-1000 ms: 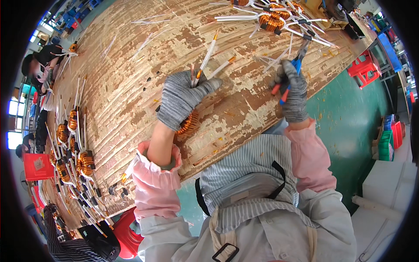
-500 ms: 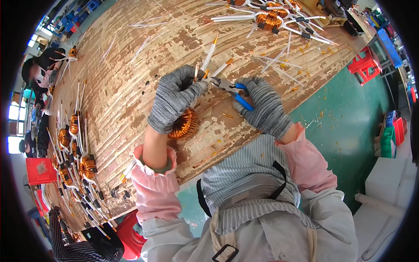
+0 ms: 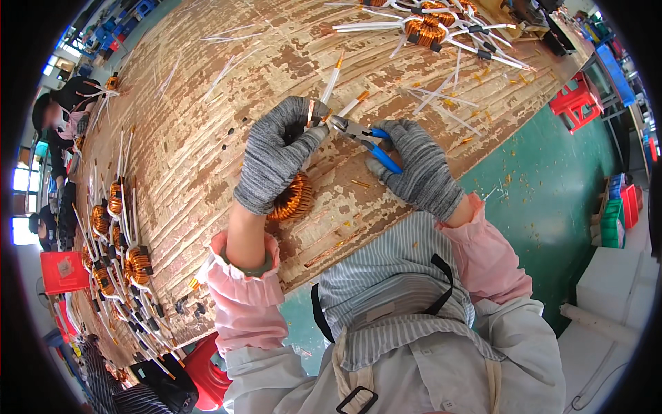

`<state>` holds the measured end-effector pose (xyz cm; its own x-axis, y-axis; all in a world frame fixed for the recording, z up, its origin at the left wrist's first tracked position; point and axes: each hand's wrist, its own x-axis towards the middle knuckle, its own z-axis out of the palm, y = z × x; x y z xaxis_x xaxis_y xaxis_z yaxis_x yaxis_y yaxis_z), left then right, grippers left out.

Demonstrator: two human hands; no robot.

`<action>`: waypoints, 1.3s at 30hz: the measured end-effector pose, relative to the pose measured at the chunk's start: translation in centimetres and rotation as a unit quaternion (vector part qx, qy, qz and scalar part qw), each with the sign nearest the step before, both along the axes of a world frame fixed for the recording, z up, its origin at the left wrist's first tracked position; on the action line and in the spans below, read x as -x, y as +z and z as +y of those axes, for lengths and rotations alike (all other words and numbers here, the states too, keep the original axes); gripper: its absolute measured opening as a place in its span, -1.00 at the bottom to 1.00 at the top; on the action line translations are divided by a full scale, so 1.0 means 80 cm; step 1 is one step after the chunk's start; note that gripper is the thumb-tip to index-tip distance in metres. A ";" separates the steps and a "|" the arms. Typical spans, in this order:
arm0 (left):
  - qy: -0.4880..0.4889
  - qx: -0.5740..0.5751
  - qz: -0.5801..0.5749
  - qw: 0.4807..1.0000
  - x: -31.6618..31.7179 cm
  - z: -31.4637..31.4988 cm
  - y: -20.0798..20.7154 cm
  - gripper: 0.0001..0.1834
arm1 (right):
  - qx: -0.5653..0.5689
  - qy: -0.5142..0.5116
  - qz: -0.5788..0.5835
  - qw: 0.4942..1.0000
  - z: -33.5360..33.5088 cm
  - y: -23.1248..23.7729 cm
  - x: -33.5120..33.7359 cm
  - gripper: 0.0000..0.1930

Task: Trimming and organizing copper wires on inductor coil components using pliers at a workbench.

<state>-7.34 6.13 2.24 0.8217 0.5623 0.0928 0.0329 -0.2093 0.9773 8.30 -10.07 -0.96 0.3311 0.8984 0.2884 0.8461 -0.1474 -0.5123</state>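
Observation:
My left hand [image 3: 277,157], in a grey knitted glove, is closed with thumb and fingers pinching the white-sleeved wire leads [image 3: 332,81] of a copper-wound ring coil [image 3: 295,199]. The coil lies below that hand on the worn wooden table, partly covered by it. Orange-copper ends show on several leads. In my right hand [image 3: 419,169], gloved alike, is a pair of blue-handled cutting pliers [image 3: 357,130]. Their jaws are at a lead right beside my left fingertips; whether they bite on it I cannot tell.
More ring coils with white leads lie in a pile at the left [image 3: 138,264] and at the far right [image 3: 424,31]. Loose white sleeves [image 3: 445,96] and copper scraps are scattered on the table [image 3: 207,138]. A red stool [image 3: 576,103] stands beyond the right edge. Another person sits far left.
The plier jaws have shifted slightly left and up, closer to my left fingertips. My left hand keeps its pinch, having turned a little.

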 end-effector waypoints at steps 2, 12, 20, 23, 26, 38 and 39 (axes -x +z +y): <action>-0.007 -0.010 -0.009 1.000 0.000 0.001 -0.001 -0.78 | 0.013 0.008 -0.002 1.000 0.002 0.001 0.001 -0.51; -0.028 -0.025 -0.013 0.999 -0.001 0.000 0.001 -0.76 | 0.020 0.018 0.062 0.998 0.000 0.006 0.003 -0.52; -0.033 -0.029 -0.020 0.999 0.000 -0.001 -0.001 -0.74 | 0.038 0.019 0.022 0.999 -0.002 0.010 0.003 -0.51; -0.039 -0.022 -0.025 0.999 -0.001 -0.001 -0.001 -0.75 | 0.026 0.008 0.068 0.997 -0.002 0.007 0.003 -0.50; -0.040 -0.020 -0.024 0.999 -0.001 -0.001 -0.001 -0.75 | 0.030 0.006 0.081 0.996 -0.003 0.007 0.003 -0.48; -0.042 -0.026 -0.023 0.999 -0.001 -0.001 -0.001 -0.75 | 0.042 -0.008 0.094 0.995 -0.004 0.016 0.006 -0.49; -0.042 -0.034 -0.022 0.998 -0.001 -0.001 -0.001 -0.75 | 0.051 -0.006 0.076 0.996 -0.004 0.016 0.006 -0.48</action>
<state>-7.25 6.08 2.14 0.8603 0.4823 0.1654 -0.0304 -0.2753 0.9609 7.82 -10.37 0.34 0.3750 0.9160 0.1422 0.7579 -0.2147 -0.6160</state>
